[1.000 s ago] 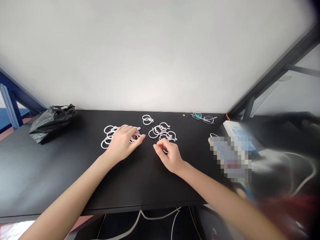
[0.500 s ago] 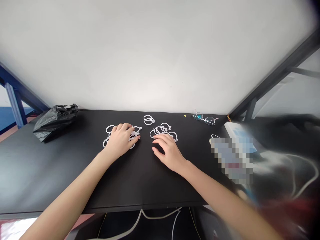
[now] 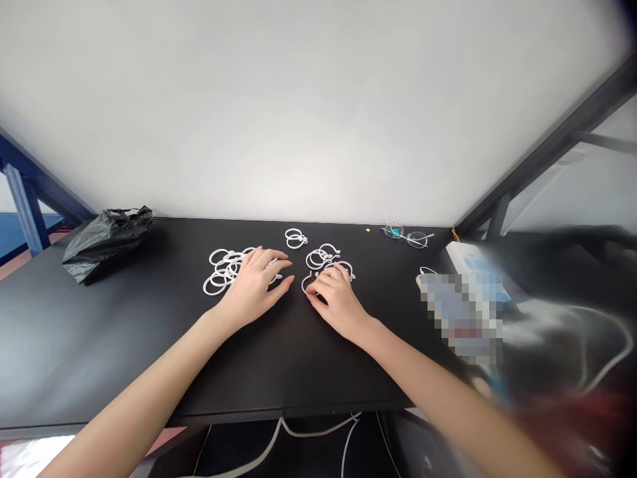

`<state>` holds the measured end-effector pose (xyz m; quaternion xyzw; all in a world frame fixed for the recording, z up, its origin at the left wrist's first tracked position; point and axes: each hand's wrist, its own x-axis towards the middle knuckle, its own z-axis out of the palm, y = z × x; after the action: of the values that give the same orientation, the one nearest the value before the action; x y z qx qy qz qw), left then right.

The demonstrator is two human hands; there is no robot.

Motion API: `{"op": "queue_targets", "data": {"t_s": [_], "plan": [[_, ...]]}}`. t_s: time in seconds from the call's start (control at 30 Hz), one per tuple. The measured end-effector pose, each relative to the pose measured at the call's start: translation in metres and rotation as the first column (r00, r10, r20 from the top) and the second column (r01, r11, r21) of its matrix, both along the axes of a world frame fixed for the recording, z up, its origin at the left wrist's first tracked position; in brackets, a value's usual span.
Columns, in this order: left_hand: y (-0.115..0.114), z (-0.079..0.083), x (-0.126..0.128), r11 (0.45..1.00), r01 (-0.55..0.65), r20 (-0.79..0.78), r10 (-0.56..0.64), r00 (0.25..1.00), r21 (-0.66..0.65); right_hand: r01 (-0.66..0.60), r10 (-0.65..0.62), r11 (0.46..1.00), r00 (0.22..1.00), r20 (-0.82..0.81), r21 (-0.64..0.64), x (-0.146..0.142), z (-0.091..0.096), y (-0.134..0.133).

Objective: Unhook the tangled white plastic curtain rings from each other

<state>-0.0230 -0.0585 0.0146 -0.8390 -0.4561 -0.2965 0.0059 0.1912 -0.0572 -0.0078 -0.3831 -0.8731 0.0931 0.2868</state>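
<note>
On the black desk lies a pile of white open rings with small knobs (image 3: 215,285), like shower curtain rings. Over the right part of that pile is my left hand (image 3: 255,285), fingers spread and holding nothing, hiding some of the rings. My right hand (image 3: 336,295) pinches one white curtain ring (image 3: 304,284) between thumb and fingers, at the near side of a second cluster of rings (image 3: 317,259). Two more rings (image 3: 295,239) lie together farther back, between the two clusters.
A crumpled black plastic bag (image 3: 109,242) sits at the desk's left end. Eyeglasses (image 3: 405,235) lie near the wall at the back right. A white box (image 3: 460,255) and a blurred-out phone-like object (image 3: 455,312) are at the right. Cables (image 3: 249,461) hang below the desk edge.
My left hand has shifted right, uncovering rings on the left of the pile. My right hand has closed on a ring and drawn it slightly toward me from the cluster.
</note>
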Motion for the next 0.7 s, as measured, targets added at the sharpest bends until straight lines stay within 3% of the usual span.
{"op": "queue_targets", "data": {"t_s": [0.13, 0.23, 0.3, 0.37, 0.43, 0.5, 0.6, 0.7], "plan": [[-0.009, 0.004, 0.01, 0.989, 0.094, 0.184, -0.072, 0.98, -0.112, -0.008, 0.013, 0.999, 0.991, -0.132, 0.04, -0.001, 0.004, -0.003], [-0.014, 0.007, 0.015, 0.941, 0.101, 0.396, 0.038, 0.918, -0.324, 0.0, 0.042, 0.991, 0.951, -0.307, 0.137, -0.002, 0.009, -0.006], [-0.015, 0.009, 0.016, 0.837, 0.188, 0.517, 0.127, 0.846, -0.514, -0.026, 0.098, 0.983, 0.911, -0.4, 0.181, -0.002, 0.011, -0.009], [-0.016, 0.011, 0.018, 0.679, 0.359, 0.616, 0.175, 0.768, -0.64, -0.077, 0.156, 0.98, 0.874, -0.46, 0.186, -0.003, 0.011, -0.011], [-0.017, 0.013, 0.02, 0.539, 0.518, 0.697, 0.198, 0.689, -0.665, -0.133, 0.205, 0.975, 0.848, -0.49, 0.178, -0.004, 0.009, -0.013], [-0.018, 0.014, 0.021, 0.468, 0.604, 0.746, 0.216, 0.63, -0.645, -0.172, 0.243, 0.967, 0.832, -0.498, 0.185, -0.005, 0.008, -0.014], [-0.018, 0.014, 0.022, 0.484, 0.606, 0.761, 0.235, 0.605, -0.631, -0.182, 0.252, 0.965, 0.837, -0.485, 0.187, -0.007, 0.006, -0.015], [-0.016, 0.012, 0.022, 0.511, 0.574, 0.742, 0.22, 0.633, -0.64, -0.17, 0.247, 0.964, 0.854, -0.458, 0.203, -0.008, 0.006, -0.014]]}}
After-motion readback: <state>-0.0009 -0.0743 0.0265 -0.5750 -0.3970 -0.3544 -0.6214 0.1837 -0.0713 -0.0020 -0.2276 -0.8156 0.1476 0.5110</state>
